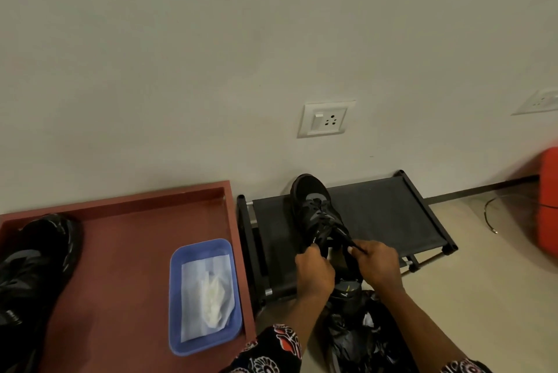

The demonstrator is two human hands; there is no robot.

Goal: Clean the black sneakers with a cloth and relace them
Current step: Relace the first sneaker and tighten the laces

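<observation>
On low black fabric rack [392, 215], both hands [314, 270] pinch black sneaker [317, 212] laces [351, 241]; uneven pull may drag shoe off.

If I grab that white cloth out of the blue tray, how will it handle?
The white cloth lies crumpled in folds, so it is probably floppy and light. It rests loose on a pale sheet in the blue tray, which may lift with it.
</observation>
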